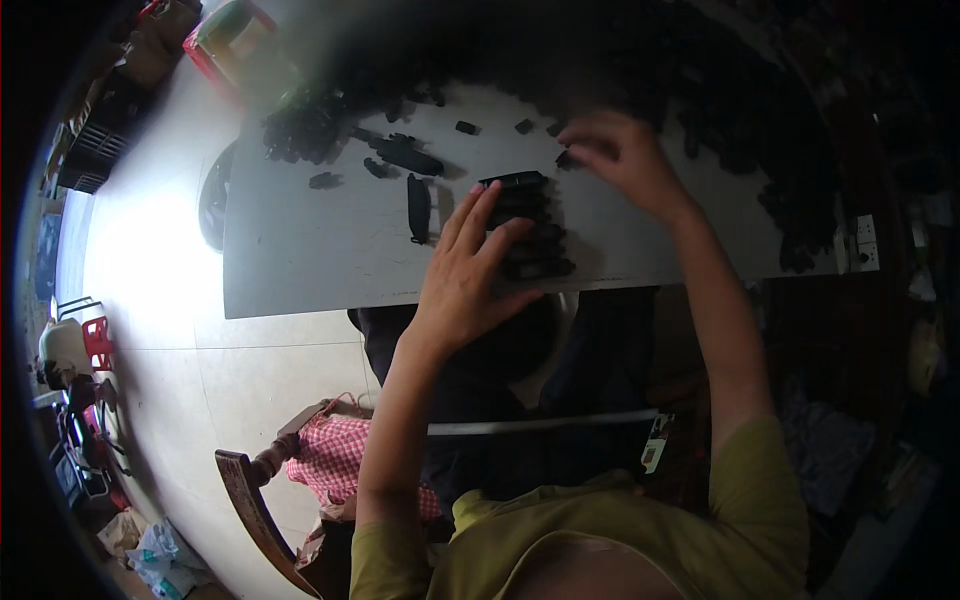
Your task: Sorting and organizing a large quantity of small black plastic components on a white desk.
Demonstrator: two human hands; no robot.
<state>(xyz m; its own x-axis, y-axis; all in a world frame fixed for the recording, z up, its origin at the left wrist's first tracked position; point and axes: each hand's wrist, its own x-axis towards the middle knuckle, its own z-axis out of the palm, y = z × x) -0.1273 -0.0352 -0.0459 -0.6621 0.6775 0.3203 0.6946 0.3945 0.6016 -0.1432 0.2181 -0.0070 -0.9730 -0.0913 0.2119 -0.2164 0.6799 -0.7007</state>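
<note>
A stack of long black plastic parts (540,240) lies in a row near the table's front edge. My left hand (465,260) rests on its left side, fingers spread and touching the parts. Farther right and back, my right hand (625,160) is bent into a pinch, slightly blurred. At its fingertips shows a small black piece (564,159). Left of the stack, a single long black part (419,208) lies apart. Behind that are another elongated black part (408,155) and some smaller black pieces (325,181).
Large heaps of black parts cover the back and right of the grey table (300,250); a dark blur hides the far middle. A red-rimmed stool (225,45) stands beyond the left corner. A wooden chair (250,500) with a checked pink cloth (335,450) is beside me.
</note>
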